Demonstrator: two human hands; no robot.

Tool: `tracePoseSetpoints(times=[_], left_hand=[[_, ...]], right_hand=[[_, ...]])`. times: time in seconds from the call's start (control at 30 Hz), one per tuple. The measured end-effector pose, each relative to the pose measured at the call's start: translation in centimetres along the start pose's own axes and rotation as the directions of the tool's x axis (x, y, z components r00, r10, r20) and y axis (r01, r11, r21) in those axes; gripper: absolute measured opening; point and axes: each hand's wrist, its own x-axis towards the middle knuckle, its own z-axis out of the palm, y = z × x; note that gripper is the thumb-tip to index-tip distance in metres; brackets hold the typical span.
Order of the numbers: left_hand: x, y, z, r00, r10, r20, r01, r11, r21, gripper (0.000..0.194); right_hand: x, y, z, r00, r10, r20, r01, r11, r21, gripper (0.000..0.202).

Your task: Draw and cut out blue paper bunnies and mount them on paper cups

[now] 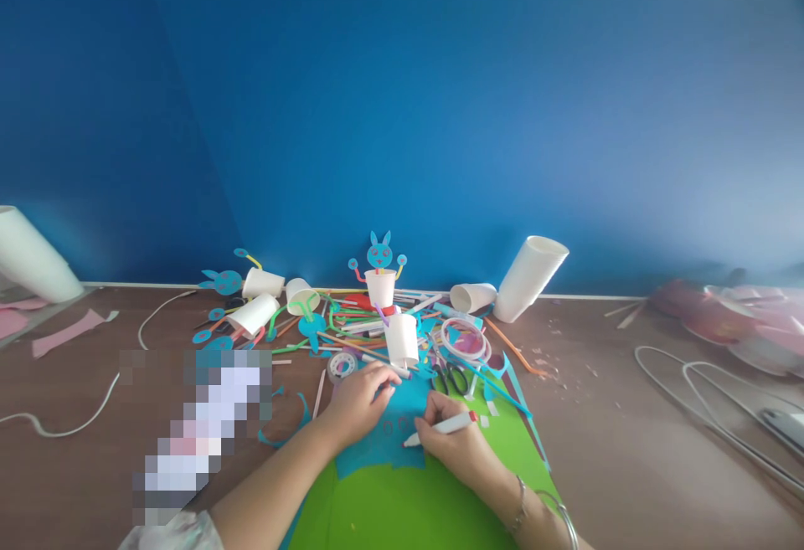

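My right hand (461, 441) is closed around a white marker (443, 429) with a red end. The marker's tip points left, at the surface of a blue sheet of paper (368, 449). Small reddish eye-like shapes are drawn on that sheet, just left of the tip. My left hand (361, 403) rests on the sheet's upper left part, with fingers stretched forward and thumb apart. Close to its fingertips lies another marker (393, 367). Beneath the blue sheet is bright green paper (408, 508). A paper cup (402, 339) stands just beyond both hands.
Scissors (453, 379), a tape roll (342, 366) and many coloured straws crowd the table's back. A cup figure with a blue rabbit head (380, 255) stands by the wall; other cups lie tipped over. A white paper roll (531, 278) leans at right. White cables (697, 395) cross the table.
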Motion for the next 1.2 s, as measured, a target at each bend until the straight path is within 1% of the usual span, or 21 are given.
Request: tracePoseSetpoints(times=[0.23,0.5,0.73,0.83,1.03,1.2], left_hand=[[0.03,0.07,-0.02,1.000,-0.002,-0.006,0.002,1.000,0.006,0.020],[0.02,0.02,0.08,1.000,-0.009,-0.006,0.009,1.000,0.005,0.021],[0.00,0.15,-0.16,1.000,-0.012,0.000,0.012,1.000,0.006,0.021],[-0.02,0.11,-0.15,1.000,-0.010,-0.002,0.010,1.000,0.008,0.021],[-0.02,0.10,-0.14,1.000,0.001,-0.002,-0.001,1.000,0.009,0.021],[-0.10,0.22,-0.17,1.000,-0.002,-0.001,0.002,1.000,0.017,0.021]], right_hand=[[-0.07,-0.11,0.06,1.000,-0.022,-0.010,0.021,0.999,-0.041,0.023],[-0.15,-0.52,0.06,1.000,-0.012,-0.014,0.010,0.995,-0.095,0.022],[-0.13,-0.56,-0.02,1.000,0.006,-0.028,-0.009,0.995,-0.095,0.020],[-0.10,-0.56,0.00,0.999,0.021,-0.036,-0.024,0.998,-0.062,0.020],[-0.01,-0.45,0.00,0.998,0.016,-0.058,-0.019,0.998,-0.053,0.020],[-0.05,-0.47,-0.04,0.998,0.029,-0.049,-0.030,0.999,-0.035,0.020]])
